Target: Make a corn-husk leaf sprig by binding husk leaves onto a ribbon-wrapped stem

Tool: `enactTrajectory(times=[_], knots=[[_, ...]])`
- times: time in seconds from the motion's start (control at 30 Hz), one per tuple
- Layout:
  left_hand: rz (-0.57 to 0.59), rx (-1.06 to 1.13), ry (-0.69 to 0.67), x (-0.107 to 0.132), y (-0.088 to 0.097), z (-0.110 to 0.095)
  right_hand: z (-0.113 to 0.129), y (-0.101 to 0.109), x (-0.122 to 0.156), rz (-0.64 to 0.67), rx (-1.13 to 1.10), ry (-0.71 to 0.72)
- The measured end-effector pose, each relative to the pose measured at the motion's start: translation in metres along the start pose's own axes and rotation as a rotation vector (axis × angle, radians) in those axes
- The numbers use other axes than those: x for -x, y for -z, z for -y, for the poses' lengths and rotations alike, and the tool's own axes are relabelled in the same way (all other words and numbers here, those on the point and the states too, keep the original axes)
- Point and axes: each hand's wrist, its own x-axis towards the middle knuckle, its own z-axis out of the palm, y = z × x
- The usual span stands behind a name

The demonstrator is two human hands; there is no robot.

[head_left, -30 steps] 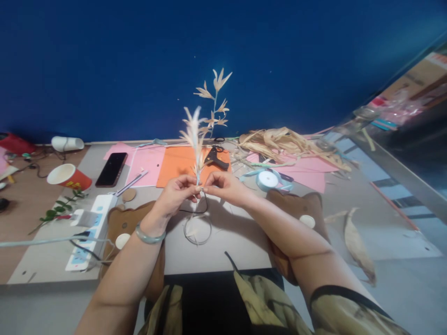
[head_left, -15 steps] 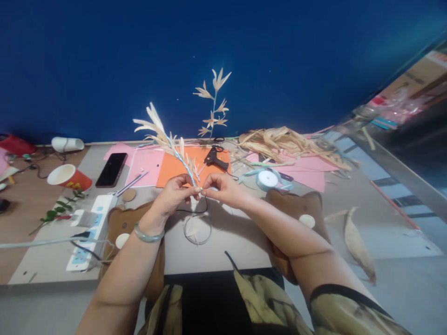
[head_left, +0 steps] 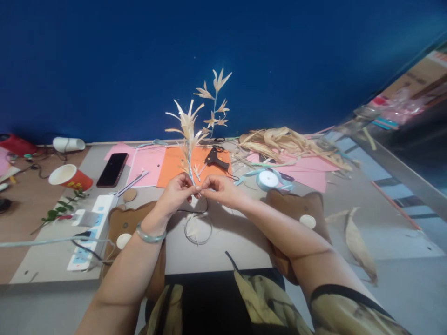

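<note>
My left hand [head_left: 179, 195] is closed in a pinch around the lower stem of a handmade flower spray [head_left: 188, 124]. Pale, dry husk-like petals top this spray, and its stem [head_left: 190, 171] is wrapped in light blue tape. Close against it, my right hand [head_left: 225, 190] pinches at the stem's lower end. A strip of light blue tape [head_left: 246, 176] leads from a roll [head_left: 267, 178] to behind that hand; the fingers hide most of what they grip. Below both hands lies a coil of thin wire [head_left: 198, 229]. A second, similar flower spray [head_left: 215, 104] stands behind.
A black glue gun [head_left: 217, 159] lies on orange paper [head_left: 169, 167]. Dry husks [head_left: 279, 139] are heaped at back right. Leftward are a phone [head_left: 112, 170], a red paper cup [head_left: 78, 178] and a power strip [head_left: 91, 235]. Brown pads [head_left: 296, 204] lie under my forearms.
The flower spray has swung right and turned, standing more upright, its petals now facing me more. Both hands stay almost in place, fingers still pinched together.
</note>
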Motion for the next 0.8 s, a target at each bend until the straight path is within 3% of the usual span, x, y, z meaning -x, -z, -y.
enactTrajectory(times=[0.27,0.6,0.8], knots=[[-0.019,-0.003,0.061,0.001,-0.004,-0.003,-0.004,-0.004,-0.001,-0.015,-0.108,-0.055],[-0.195,0.024,0.064,-0.003,-0.011,0.003,-0.02,-0.013,-0.009,-0.109,-0.283,-0.168],[-0.225,-0.001,0.068,-0.005,-0.013,0.01,-0.018,-0.014,-0.009,-0.118,-0.302,-0.179]])
